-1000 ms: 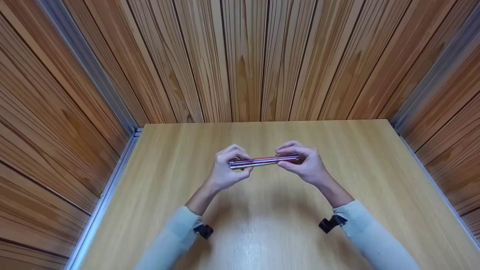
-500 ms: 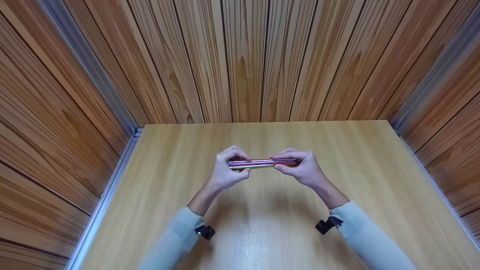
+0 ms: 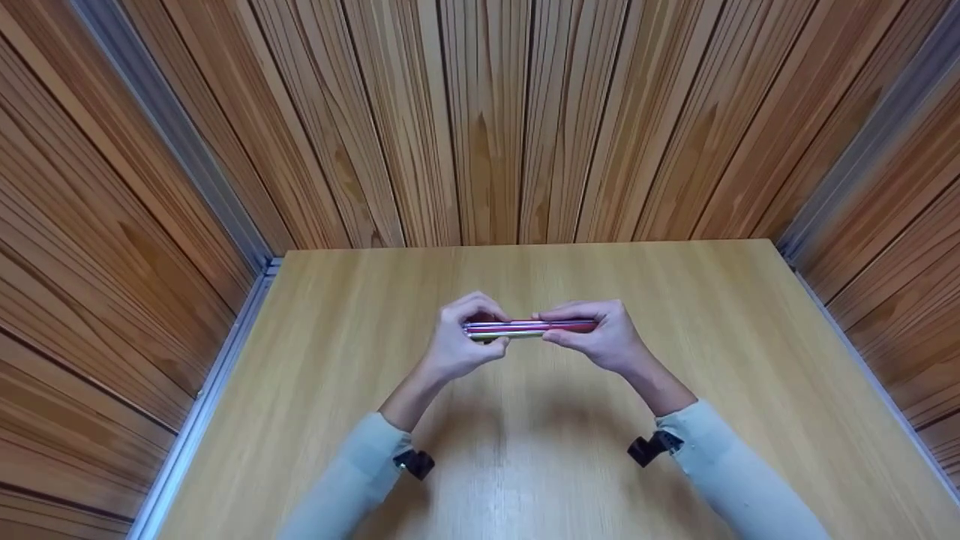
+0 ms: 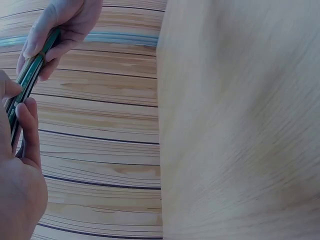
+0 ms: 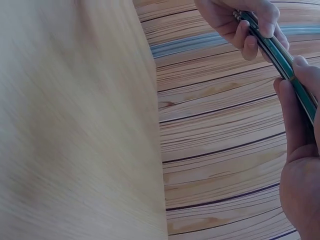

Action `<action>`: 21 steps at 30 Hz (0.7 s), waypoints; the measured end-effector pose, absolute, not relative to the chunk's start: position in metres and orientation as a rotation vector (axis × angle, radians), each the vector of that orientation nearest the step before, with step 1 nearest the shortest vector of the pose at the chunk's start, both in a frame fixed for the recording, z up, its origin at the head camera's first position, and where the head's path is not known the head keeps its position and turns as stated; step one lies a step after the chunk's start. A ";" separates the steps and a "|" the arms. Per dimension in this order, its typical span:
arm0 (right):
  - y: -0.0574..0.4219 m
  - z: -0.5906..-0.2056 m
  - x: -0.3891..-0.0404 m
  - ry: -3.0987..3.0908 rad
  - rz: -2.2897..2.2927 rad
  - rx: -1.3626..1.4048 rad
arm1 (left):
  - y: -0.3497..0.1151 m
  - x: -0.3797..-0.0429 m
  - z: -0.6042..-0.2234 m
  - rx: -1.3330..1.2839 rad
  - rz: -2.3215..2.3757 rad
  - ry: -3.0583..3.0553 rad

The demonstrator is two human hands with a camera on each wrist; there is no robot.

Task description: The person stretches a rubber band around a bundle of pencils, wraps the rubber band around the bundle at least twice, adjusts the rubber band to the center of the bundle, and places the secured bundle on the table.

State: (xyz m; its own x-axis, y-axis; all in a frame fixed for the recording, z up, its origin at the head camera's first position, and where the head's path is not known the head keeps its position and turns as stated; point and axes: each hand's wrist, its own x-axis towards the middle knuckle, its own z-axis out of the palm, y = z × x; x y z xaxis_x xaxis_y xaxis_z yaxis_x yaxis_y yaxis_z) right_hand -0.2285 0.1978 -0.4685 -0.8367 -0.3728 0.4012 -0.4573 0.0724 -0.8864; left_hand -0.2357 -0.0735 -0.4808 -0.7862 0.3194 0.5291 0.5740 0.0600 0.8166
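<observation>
A bundle of long slim pencils (image 3: 526,328), striped red, purple and green, lies crosswise between both hands above the table. My left hand (image 3: 454,345) pinches its left end, thumb below and fingers above in the head view. Nearer the right end, my right hand (image 3: 607,337) grips it the same way. Green sides of the pencils (image 5: 277,56) face the right wrist camera, and a thin band (image 5: 293,78) crosses them by the right fingertips. The left wrist view shows both hands on the pencils (image 4: 33,70) too. Fingers hide both end portions in part.
A light wooden table (image 3: 360,300) spreads beneath the hands. Wood-plank walls (image 3: 487,120) rise behind it and at both sides, with metal rails (image 3: 202,405) along the table's edges. Small black cameras (image 3: 651,450) sit on the sleeve cuffs.
My right hand has slid left along the pencils, closer to my left hand. The bundle, earlier tilted up at the right, now lies nearly level. My left hand has shifted slightly right.
</observation>
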 end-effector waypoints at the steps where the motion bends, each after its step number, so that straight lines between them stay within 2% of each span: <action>1: 0.199 -0.468 -0.228 -2.245 1.895 0.886 | -0.074 -0.236 -0.480 -0.922 -1.801 -2.125; 8: 0.205 -0.468 -0.230 -2.213 1.852 0.942 | -0.082 -0.235 -0.479 -0.912 -1.797 -2.129; 21: 0.192 -0.470 -0.226 -2.302 1.899 0.749 | -0.075 -0.232 -0.480 -0.916 -1.791 -2.153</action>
